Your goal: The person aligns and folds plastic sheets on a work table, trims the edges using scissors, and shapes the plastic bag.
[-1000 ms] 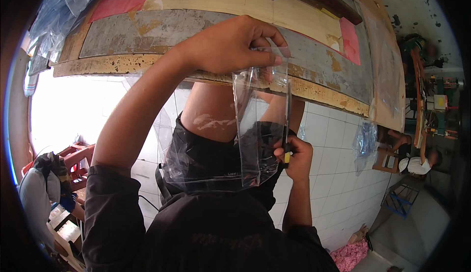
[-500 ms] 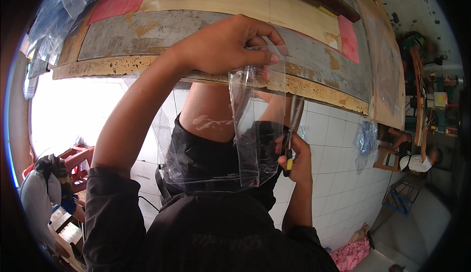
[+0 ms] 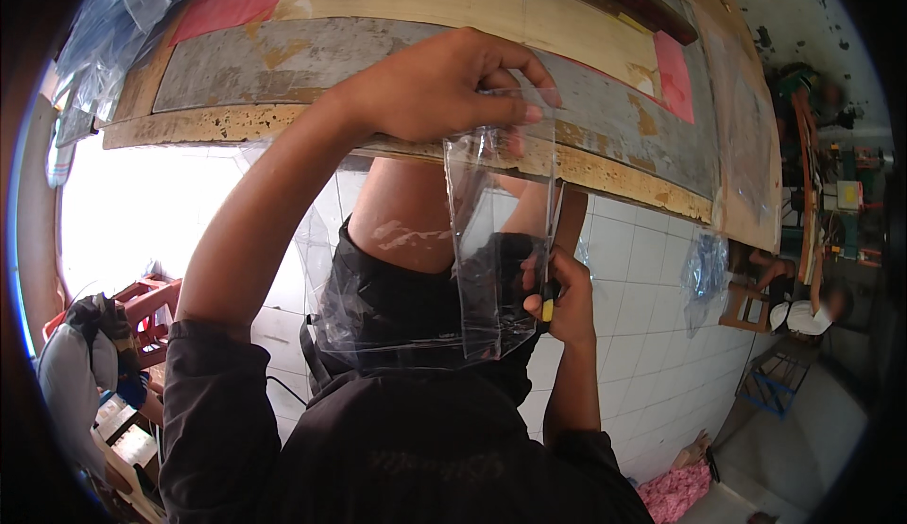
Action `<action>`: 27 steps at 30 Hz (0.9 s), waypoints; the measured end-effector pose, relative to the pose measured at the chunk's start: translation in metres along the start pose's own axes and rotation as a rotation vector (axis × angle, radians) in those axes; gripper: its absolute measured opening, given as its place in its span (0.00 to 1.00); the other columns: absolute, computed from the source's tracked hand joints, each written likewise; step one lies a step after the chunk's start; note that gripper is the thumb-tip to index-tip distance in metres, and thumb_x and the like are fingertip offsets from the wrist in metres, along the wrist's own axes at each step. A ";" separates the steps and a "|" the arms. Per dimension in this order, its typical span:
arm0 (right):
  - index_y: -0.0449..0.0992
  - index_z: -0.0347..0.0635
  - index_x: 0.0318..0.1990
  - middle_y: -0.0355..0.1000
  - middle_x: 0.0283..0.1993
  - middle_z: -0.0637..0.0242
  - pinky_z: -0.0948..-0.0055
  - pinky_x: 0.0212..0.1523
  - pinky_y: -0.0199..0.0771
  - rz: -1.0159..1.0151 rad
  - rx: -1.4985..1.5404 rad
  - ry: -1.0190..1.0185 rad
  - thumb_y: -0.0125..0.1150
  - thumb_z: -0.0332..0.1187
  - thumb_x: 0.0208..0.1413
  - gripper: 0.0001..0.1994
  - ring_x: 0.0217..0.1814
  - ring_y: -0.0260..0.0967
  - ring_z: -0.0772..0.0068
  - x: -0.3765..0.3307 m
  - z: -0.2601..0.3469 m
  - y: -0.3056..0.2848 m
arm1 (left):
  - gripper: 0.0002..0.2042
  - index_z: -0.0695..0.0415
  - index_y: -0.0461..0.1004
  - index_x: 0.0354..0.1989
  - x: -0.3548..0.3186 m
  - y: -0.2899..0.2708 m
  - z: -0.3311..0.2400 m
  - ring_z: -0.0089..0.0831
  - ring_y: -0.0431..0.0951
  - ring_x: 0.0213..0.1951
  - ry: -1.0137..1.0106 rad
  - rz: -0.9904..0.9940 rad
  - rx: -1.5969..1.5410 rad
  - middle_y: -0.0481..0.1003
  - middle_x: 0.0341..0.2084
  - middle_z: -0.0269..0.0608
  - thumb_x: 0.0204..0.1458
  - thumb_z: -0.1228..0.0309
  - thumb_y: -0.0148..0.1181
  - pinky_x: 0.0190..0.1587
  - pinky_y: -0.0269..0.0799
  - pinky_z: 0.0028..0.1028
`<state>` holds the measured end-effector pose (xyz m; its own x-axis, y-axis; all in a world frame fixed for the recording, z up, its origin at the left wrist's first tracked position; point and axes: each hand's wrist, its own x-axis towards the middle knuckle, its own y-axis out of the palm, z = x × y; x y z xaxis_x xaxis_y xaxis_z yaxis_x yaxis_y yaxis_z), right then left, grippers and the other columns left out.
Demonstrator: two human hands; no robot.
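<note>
A folded sheet of clear plastic [image 3: 480, 288] hangs from the front edge of the worktable down over my lap. At its top, my left hand [image 3: 463, 89] pinches it between thumb and fingers, just above the table's edge. Below and to the right, my right hand [image 3: 570, 299] is closed around scissors [image 3: 547, 309] with black and yellow handles. Their blades point up toward the table edge, along the right side of the hanging plastic. Part of the scissors is hidden by my fingers and blurred behind the film.
The worktable [image 3: 312, 61] has a worn grey strip, a cream sheet and pink patches. A dark red bar-like device [image 3: 605, 0] lies at its far side. Clear plastic is heaped at far left [image 3: 123, 14]. A red crate [image 3: 151, 321] stands at left; other people sit at far right.
My right hand and the scissors have shifted slightly left, closer to the plastic. The blades, apart before, now look closer together. My left hand has barely moved.
</note>
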<state>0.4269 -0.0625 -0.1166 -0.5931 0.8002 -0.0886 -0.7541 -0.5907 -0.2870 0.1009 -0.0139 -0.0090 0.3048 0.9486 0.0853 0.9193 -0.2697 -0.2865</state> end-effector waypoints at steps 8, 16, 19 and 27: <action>0.75 0.38 0.39 0.70 0.31 0.75 0.81 0.32 0.67 0.011 -0.041 0.068 0.77 0.67 0.34 0.39 0.32 0.70 0.83 -0.001 0.001 0.002 | 0.13 0.61 0.77 0.53 -0.002 0.000 -0.004 0.21 0.85 0.33 -0.009 -0.001 0.013 0.83 0.27 0.40 0.64 0.69 0.62 0.39 0.76 0.22; 0.76 0.45 0.38 0.72 0.28 0.78 0.83 0.27 0.57 -0.051 0.149 0.048 0.86 0.48 0.39 0.26 0.26 0.59 0.88 -0.004 0.004 0.011 | 0.13 0.61 0.77 0.54 0.001 0.002 -0.005 0.22 0.85 0.34 0.006 0.001 0.045 0.84 0.27 0.40 0.64 0.69 0.62 0.40 0.76 0.23; 0.74 0.37 0.39 0.71 0.28 0.76 0.82 0.32 0.68 -0.019 0.089 0.083 0.78 0.64 0.34 0.38 0.30 0.70 0.84 -0.002 0.006 0.010 | 0.13 0.60 0.76 0.54 -0.001 0.000 -0.005 0.22 0.85 0.34 -0.002 -0.002 0.033 0.84 0.28 0.40 0.64 0.69 0.62 0.41 0.76 0.23; 0.77 0.45 0.38 0.73 0.27 0.80 0.84 0.26 0.55 -0.038 0.168 0.060 0.84 0.45 0.42 0.23 0.26 0.62 0.90 -0.007 -0.003 0.014 | 0.14 0.60 0.76 0.54 -0.002 0.000 -0.001 0.22 0.85 0.34 -0.006 -0.002 0.040 0.84 0.28 0.41 0.64 0.68 0.61 0.42 0.77 0.23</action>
<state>0.4216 -0.0759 -0.1224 -0.5496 0.8238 -0.1389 -0.8149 -0.5652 -0.1284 0.1011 -0.0158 -0.0079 0.3015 0.9501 0.0802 0.9091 -0.2611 -0.3244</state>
